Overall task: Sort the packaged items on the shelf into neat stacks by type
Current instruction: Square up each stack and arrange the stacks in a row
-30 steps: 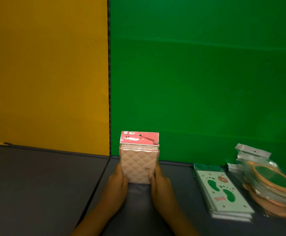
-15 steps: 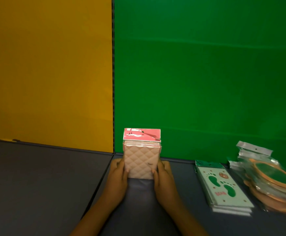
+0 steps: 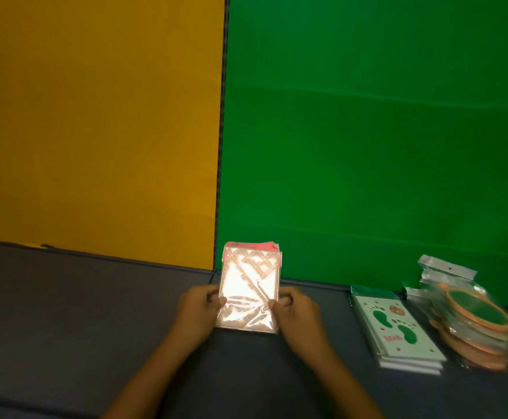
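Note:
A stack of pink quilted packages (image 3: 251, 290) in glossy wrap lies nearly flat on the dark grey shelf (image 3: 65, 303), glare covering its top face. My left hand (image 3: 197, 313) grips its left edge, thumb on top. My right hand (image 3: 298, 313) grips its right edge the same way. To the right lies a stack of white packages with green footprints (image 3: 398, 331). Further right sits a pile of round orange-rimmed items in clear bags (image 3: 470, 322).
A yellow panel (image 3: 95, 116) and a green panel (image 3: 367, 131) form the back wall right behind the stacks. A seam in the shelf runs forward from where the panels meet. Bare shelf surface stretches to the left.
The pink stack stood upright on its edge between my hands before; now it is tipped back and lies nearly flat. My thumbs have come onto its top face.

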